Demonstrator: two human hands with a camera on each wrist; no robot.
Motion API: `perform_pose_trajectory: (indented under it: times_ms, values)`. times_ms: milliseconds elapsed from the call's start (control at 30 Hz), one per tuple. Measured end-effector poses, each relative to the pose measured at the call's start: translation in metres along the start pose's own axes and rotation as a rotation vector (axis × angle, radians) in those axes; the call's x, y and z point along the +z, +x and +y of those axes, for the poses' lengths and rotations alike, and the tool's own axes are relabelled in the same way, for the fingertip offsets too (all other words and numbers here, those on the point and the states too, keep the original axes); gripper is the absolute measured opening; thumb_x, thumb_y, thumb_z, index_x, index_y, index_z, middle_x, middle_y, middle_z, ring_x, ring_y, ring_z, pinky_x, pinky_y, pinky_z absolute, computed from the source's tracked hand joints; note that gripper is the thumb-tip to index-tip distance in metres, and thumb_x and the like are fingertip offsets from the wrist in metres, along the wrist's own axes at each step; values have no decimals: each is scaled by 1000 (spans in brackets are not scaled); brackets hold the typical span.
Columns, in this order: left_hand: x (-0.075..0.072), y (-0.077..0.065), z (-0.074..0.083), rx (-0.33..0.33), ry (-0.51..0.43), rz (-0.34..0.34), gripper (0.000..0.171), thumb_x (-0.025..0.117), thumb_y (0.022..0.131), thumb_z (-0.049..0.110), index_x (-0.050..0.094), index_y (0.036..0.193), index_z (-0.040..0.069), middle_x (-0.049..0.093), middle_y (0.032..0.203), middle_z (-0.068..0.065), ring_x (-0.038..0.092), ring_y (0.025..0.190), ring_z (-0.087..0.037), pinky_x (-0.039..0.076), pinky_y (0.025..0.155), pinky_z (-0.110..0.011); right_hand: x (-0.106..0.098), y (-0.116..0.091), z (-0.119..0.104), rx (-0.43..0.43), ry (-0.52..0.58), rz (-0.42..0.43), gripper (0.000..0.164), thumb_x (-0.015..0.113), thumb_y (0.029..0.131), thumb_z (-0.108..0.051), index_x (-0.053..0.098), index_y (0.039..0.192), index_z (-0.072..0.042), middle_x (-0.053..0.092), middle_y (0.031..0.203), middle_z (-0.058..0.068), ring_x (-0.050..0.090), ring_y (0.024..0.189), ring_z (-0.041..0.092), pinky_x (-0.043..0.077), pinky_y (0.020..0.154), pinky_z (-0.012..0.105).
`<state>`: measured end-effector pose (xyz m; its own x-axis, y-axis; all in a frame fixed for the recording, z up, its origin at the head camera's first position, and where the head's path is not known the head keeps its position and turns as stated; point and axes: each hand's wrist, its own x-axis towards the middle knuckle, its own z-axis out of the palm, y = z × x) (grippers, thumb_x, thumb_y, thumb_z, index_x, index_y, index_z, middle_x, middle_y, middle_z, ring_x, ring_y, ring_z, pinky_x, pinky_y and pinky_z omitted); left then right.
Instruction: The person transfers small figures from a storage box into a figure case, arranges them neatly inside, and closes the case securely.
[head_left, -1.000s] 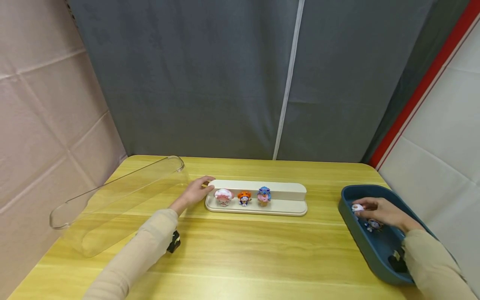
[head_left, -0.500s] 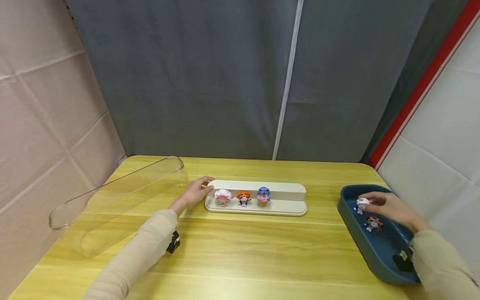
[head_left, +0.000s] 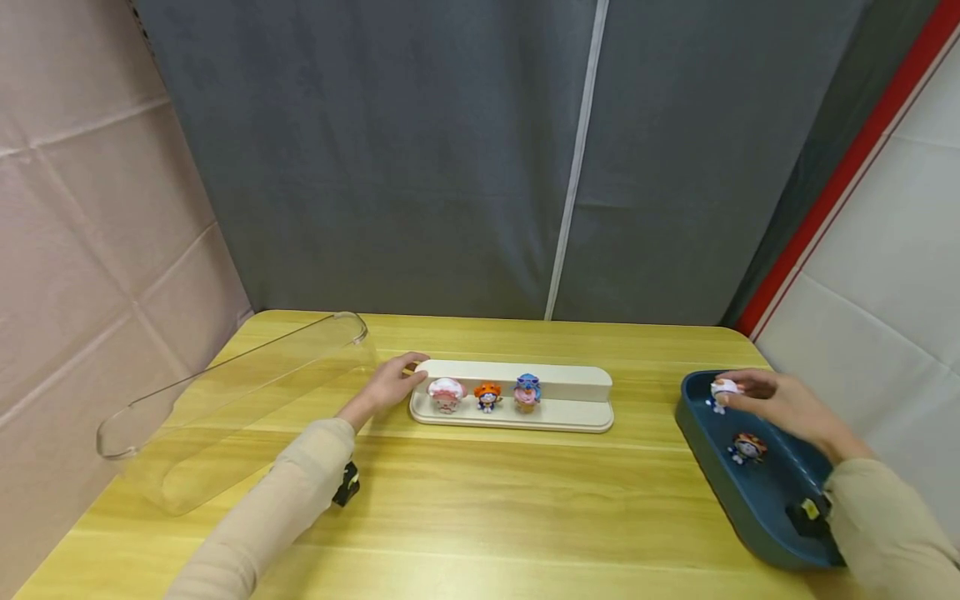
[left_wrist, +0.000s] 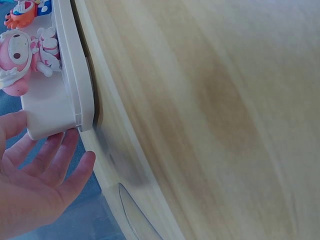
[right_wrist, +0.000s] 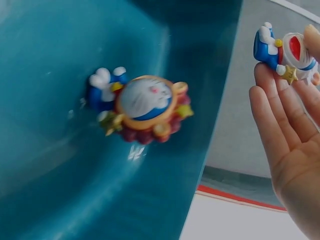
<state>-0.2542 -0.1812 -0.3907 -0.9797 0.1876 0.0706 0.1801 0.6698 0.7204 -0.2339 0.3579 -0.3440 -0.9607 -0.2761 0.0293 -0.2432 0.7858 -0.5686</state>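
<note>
In the head view my left hand (head_left: 388,383) touches the left end of a cream display stand (head_left: 570,410). Its fingers look fairly straight in the left wrist view. On the stand are a pink figurine (head_left: 447,396), an orange-hooded figurine (head_left: 488,397) and a blue-and-pink figurine (head_left: 527,393). At the right, my right hand (head_left: 787,408) pinches a white-and-blue cat figurine (right_wrist: 272,47) between thumb and fingers, raised over the far end of a blue tray (head_left: 723,500). Another figurine (head_left: 747,448), with an orange ruffled rim round its face, lies in the tray.
A clear plastic cover (head_left: 247,408) lies slantwise at the left of the wooden table (head_left: 510,508). A grey curtain (head_left: 375,167) hangs behind the table. A white wall panel (head_left: 892,275) stands close beside the tray at the right.
My right hand has lifted the white-and-blue cat figurine from inside the tray towards its far end. The orange-rimmed figurine has come into full view. My left hand stays at the stand.
</note>
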Motion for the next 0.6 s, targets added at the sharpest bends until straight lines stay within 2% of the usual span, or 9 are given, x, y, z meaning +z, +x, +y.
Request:
perform_pose_trajectory:
  times_ms: [200, 400, 600]
  values:
    - [-1, -1, 2, 4, 9, 7, 32, 50, 91, 13, 50, 120, -1, 52, 109, -20, 53, 96, -32, 43, 83, -40, -4, 0, -16, -23, 1, 38, 48, 59, 84, -34, 53, 119, -2, 53, 110, 20, 49, 84, 1, 47, 66, 24]
    - [-1, -1, 3, 4, 19, 3, 32, 49, 91, 14, 50, 120, -1, 52, 108, -20, 53, 95, -32, 43, 83, -40, -5, 0, -34, -50, -8, 54, 46, 59, 84, -34, 54, 118, -4, 55, 109, 18, 53, 90, 12, 46, 68, 24]
    - [-1, -2, 5, 6, 10, 5, 32, 50, 91, 13, 50, 120, -1, 53, 109, -20, 53, 95, -32, 43, 83, -40, -5, 3, -49, -78, -13, 65, 44, 59, 84, -35, 54, 118, -8, 56, 108, 14, 49, 85, -3, 46, 68, 24]
